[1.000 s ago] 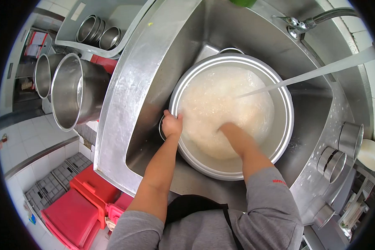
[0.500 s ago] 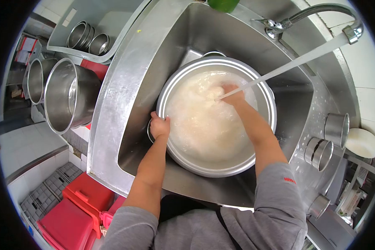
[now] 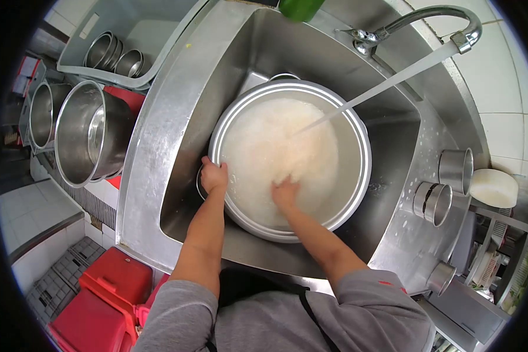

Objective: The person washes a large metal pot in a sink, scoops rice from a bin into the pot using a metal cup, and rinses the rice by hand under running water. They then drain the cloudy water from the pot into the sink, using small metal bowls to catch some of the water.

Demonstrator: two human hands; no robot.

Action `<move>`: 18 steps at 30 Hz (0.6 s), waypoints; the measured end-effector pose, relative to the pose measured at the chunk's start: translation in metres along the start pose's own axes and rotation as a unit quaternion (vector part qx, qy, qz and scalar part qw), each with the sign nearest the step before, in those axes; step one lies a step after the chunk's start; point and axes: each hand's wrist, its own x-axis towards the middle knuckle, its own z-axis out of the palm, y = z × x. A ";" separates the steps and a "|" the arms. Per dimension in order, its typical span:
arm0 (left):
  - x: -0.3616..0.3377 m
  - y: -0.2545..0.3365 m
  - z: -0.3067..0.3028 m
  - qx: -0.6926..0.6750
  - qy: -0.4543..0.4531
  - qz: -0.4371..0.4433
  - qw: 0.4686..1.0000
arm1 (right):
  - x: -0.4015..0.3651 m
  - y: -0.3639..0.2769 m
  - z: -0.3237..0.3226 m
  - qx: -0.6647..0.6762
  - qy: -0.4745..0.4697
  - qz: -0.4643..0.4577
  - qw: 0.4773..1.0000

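Observation:
A large round metal pot (image 3: pixel 358 193) sits in the sink, filled with cloudy, whitish water (image 3: pixel 258 129) over what looks like rice. At the pot's left side, my left hand (image 3: pixel 215 175) is closed on the rim by the handle, thumb toward the inside. My right hand (image 3: pixel 285 192) is in the near middle of the pot, with its fingers apart and their tips under the water. From the curved faucet (image 3: pixel 466 40) at upper right, a stream of water runs into the pot.
The steel sink (image 3: pixel 185 152) surrounds the pot. Steel pots (image 3: pixel 94 135) and a grey bin (image 3: pixel 152 41) holding several bowls stand at left. Small steel cups (image 3: pixel 455 170) and a whitish round block (image 3: pixel 494 188) are at right. Red bins (image 3: pixel 94 317) stand lower left; something green (image 3: pixel 299 8) is at top.
My right hand has moved from the far right of the pot, near the stream, toward me and left. My left hand stays on the rim. The whole view has shifted slightly.

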 end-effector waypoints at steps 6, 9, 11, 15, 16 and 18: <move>0.009 -0.008 0.012 0.006 -0.004 -0.006 1.000 | -0.011 -0.025 0.029 0.273 0.008 -0.016 0.962; 0.007 -0.004 0.008 0.005 0.004 0.006 1.000 | 0.012 -0.020 0.014 0.191 -0.042 -0.022 0.981; 0.004 -0.001 0.004 -0.008 0.008 0.009 1.000 | 0.022 -0.006 -0.023 0.202 -0.018 -0.019 0.979; 0.001 0.000 0.002 -0.021 0.010 0.011 1.000 | 0.058 0.042 -0.080 0.063 0.114 -0.110 0.985; 0.002 0.000 0.002 -0.021 0.003 0.005 1.000 | 0.067 0.048 -0.097 0.062 0.165 -0.116 0.977; 0.002 0.002 0.001 -0.030 0.016 0.025 0.999 | 0.093 0.063 -0.114 0.063 0.259 -0.121 0.956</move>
